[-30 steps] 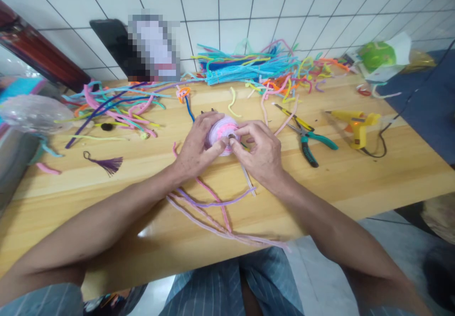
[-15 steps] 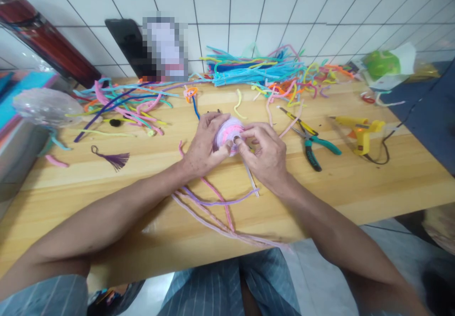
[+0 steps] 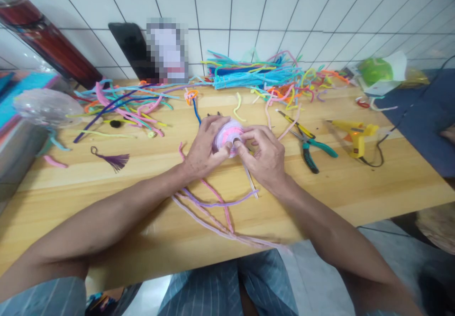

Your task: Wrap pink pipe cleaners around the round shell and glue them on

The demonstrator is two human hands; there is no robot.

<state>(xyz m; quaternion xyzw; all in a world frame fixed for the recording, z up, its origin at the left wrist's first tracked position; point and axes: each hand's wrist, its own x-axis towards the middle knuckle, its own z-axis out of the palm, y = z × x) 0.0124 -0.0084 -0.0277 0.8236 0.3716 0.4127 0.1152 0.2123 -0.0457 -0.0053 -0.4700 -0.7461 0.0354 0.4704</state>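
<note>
A round piece of coiled lilac and pink pipe cleaner (image 3: 228, 133) is held between both hands above the table. My left hand (image 3: 205, 146) wraps around its left side, with the thumb pressed on the front. At its right side, my right hand (image 3: 265, 153) is closed, thumb and forefinger pinching near the centre of the coil. Whatever small part lies under those fingertips is hidden. A thin silvery rod (image 3: 250, 179) sticks out below the right hand. Loose pink pipe cleaners (image 3: 227, 211) and a purple one (image 3: 220, 204) lie beneath, toward the table's front edge.
Green-handled pliers (image 3: 310, 154) and a yellow glue gun (image 3: 353, 133) with a cord lie to the right. A bundle of blue pipe cleaners (image 3: 254, 76) sits by the tiled wall. Leftward are a purple tassel (image 3: 115, 159), a phone (image 3: 131, 50) and a red flask (image 3: 53, 41).
The camera view has shifted slightly. Both hands keep the same hold on the round pipe-cleaner piece, with barely any finger movement.
</note>
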